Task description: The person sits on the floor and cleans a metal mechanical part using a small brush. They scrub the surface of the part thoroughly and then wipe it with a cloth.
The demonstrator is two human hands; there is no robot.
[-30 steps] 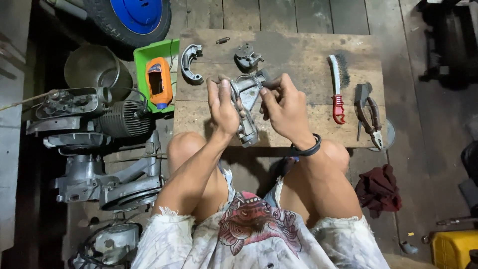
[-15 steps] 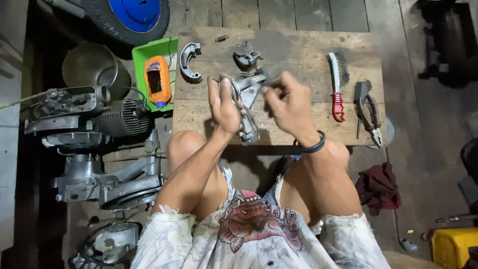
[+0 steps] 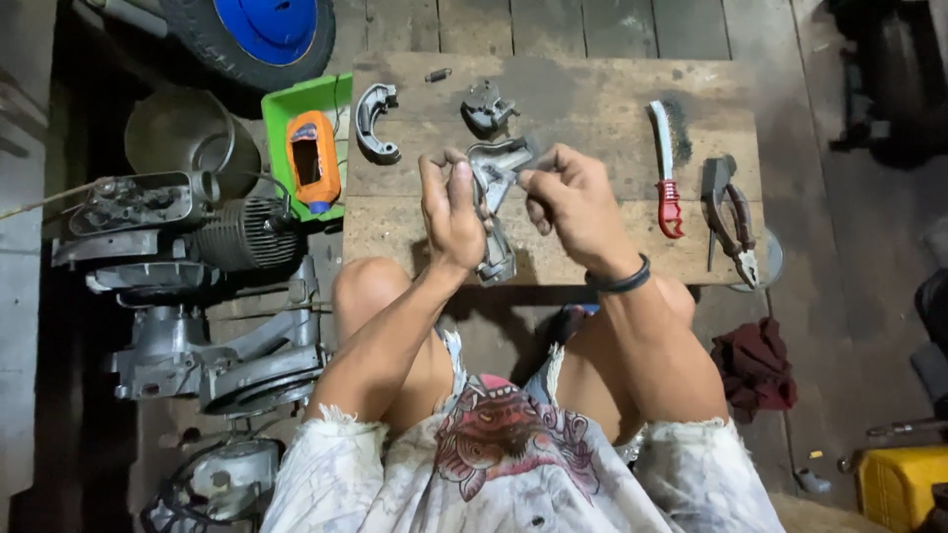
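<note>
Right now the left hand (image 3: 449,212) is wrapped around a grey metal casting (image 3: 492,212), holding it upright above the near edge of the wooden board (image 3: 592,89); the right hand (image 3: 578,202) pinches its upper end with thumb and fingertips; best to keep that left grip firm, I'd judge, so the part can't twist; farther off lie a curved brake shoe (image 3: 375,123), a wire brush (image 3: 667,168) and pliers (image 3: 731,222).
</note>
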